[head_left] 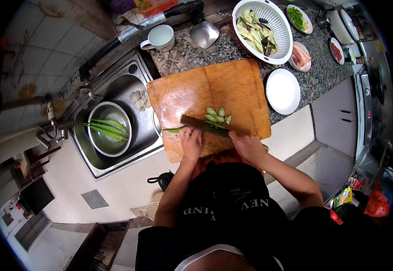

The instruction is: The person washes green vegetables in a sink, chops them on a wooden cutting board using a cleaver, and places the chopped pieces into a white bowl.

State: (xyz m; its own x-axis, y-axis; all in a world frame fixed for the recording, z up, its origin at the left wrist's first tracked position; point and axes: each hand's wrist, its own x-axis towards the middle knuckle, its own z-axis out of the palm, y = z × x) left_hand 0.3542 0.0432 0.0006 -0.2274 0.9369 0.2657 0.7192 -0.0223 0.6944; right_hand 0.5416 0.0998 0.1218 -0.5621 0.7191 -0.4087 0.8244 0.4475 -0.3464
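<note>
My right hand (246, 145) is closed around the handle of a kitchen knife (201, 123), whose broad dark blade lies slantwise over the wooden cutting board (246, 81). With curled fingers, my left hand (191, 142) holds a green okra pod (173, 130) on the board, close beside the blade. One end of the pod sticks out to the left; the rest is hidden by fingers and knife. Several slant-cut okra slices (211, 111) with pale insides lie just beyond the blade, some touching it.
At left, a metal bowl (129, 135) with several whole okra pods stands in the steel sink (135, 83). Behind the board are a white mug (161, 38), a metal spatula (204, 35) and a white colander (285, 34) of sliced vegetable. A white plate (282, 91) sits right of the board.
</note>
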